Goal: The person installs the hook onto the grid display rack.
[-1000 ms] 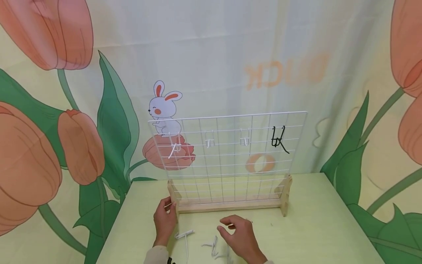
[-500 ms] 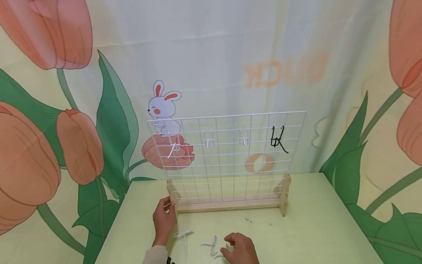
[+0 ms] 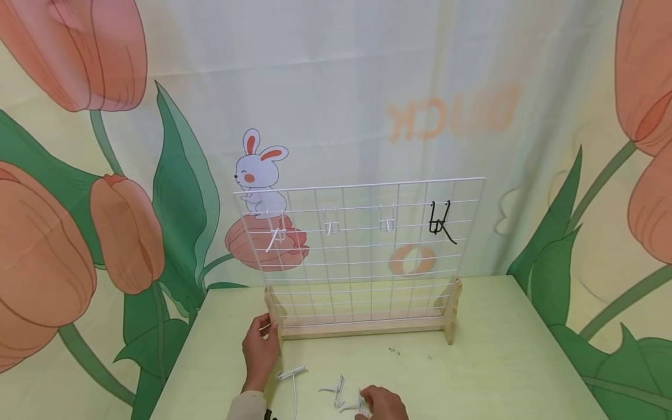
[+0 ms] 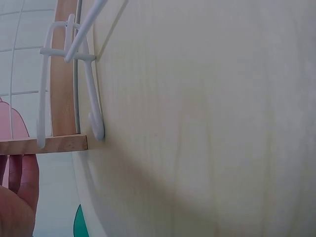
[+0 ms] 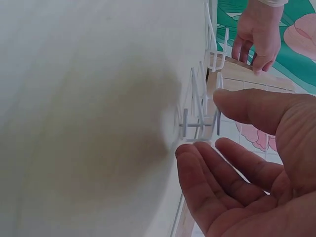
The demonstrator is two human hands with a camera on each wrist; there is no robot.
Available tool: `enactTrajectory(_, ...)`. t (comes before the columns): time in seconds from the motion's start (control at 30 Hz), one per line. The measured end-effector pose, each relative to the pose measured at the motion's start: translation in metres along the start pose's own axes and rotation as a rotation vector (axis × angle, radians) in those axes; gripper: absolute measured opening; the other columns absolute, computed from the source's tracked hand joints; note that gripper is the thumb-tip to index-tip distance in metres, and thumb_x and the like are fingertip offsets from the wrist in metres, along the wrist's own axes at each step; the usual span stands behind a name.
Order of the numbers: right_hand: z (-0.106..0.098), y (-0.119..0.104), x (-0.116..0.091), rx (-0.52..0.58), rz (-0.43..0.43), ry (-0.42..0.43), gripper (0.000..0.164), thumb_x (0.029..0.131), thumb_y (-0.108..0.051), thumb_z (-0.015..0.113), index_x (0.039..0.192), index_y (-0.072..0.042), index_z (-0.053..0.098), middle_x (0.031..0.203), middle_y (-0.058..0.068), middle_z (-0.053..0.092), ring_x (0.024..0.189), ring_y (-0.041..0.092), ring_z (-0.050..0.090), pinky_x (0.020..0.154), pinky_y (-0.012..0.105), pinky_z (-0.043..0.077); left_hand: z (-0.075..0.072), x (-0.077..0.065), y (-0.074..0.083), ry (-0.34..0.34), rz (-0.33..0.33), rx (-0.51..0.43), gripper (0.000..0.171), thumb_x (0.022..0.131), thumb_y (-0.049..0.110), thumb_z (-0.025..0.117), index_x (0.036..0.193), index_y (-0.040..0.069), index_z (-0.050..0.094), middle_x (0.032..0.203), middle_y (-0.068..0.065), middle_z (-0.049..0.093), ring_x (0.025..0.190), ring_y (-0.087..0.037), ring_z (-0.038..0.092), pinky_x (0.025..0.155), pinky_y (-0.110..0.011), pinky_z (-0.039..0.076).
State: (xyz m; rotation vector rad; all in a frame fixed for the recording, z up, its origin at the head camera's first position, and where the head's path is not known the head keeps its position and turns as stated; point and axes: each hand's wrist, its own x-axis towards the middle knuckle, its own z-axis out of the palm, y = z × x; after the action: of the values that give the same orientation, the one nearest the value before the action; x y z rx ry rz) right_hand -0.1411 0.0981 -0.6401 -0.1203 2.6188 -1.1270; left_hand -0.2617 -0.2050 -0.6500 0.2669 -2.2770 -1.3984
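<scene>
In the head view, my left hand [image 3: 259,353] grips the left end piece of a wooden stand [image 3: 362,332], which holds up a white wire grid panel [image 3: 362,185]. My right hand [image 3: 385,403] is low on the table at a white wire hook [image 3: 360,401]. The right wrist view has the thumb [image 5: 237,104] by that hook's wire, fingers spread below it; firm contact is unclear. Two more white hooks lie to its left, a middle one [image 3: 339,392] and a long-armed one [image 3: 294,388] near my left wrist.
Across the grid's upper part hang a white hook at left [image 3: 276,234], two short white hooks, one [image 3: 332,226] beside the other [image 3: 387,224], and a black hook [image 3: 440,226] at right. Small dark specks [image 3: 394,350] dot the table. A tulip-printed curtain [image 3: 336,116] stands behind.
My right hand has moved down toward the near edge, to the rightmost loose hook, from above the table. The left hand keeps its grip on the stand.
</scene>
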Motion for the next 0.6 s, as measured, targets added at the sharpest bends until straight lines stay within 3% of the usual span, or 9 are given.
enactTrajectory(0.33, 0.0, 0.008, -0.001, 0.053, -0.016, -0.015, 0.026, 0.09, -0.011, 0.083, 0.112, -0.001, 0.074, 0.093, 0.004, 0.07, 0.083, 0.022, 0.064, 0.075, 0.043, 0.056, 0.0, 0.002, -0.001, -0.005, -0.004, 0.016, 0.027, 0.104, 0.016, 0.069, 0.131, 0.009, 0.066, 0.128, -0.014, 0.074, 0.113, -0.033, 0.075, 0.09, -0.05, 0.064)
enactTrajectory(0.6, -0.004, 0.016, -0.002, 0.039, -0.066, 0.041, 0.023, 0.089, -0.01, 0.082, 0.109, -0.004, 0.075, 0.093, 0.002, 0.073, 0.081, 0.019, 0.066, 0.071, 0.039, 0.055, 0.0, 0.001, -0.001, -0.004, -0.004, 0.011, 0.027, 0.104, 0.017, 0.069, 0.13, 0.009, 0.067, 0.128, -0.015, 0.074, 0.112, -0.034, 0.075, 0.09, -0.052, 0.063)
